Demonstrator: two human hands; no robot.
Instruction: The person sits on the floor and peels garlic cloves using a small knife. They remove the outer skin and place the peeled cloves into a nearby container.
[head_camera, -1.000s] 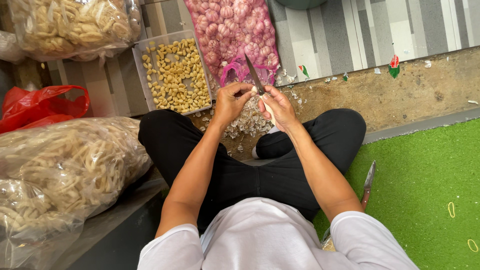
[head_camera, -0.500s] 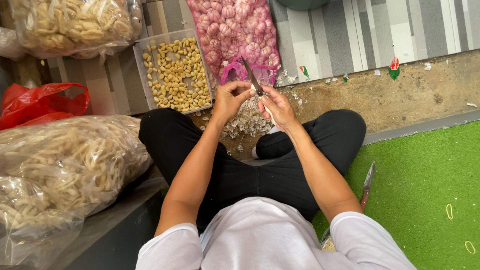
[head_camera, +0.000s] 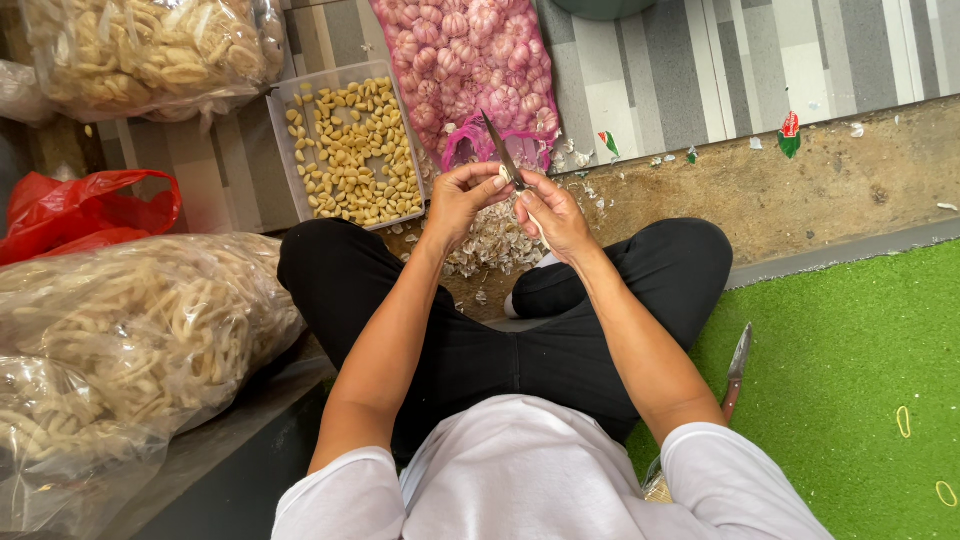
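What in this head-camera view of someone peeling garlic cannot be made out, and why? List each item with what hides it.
- Garlic clove at the left hand: covered by the fingers.
- Knife handle: buried in the right hand.
- Second knife on the green mat: lower end behind the right arm.
- Pink mesh sack of garlic: cut off by the top edge.
- Grey-green vessel: only its rim shows at the top edge.

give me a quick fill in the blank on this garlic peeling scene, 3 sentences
1. The right hand holds a small ____ with its blade pointing up and away.
2. The clear tray holds peeled ____ cloves.
3. The unpeeled bulbs sit in a ____ mesh bag.

Missing words: knife; garlic; pink
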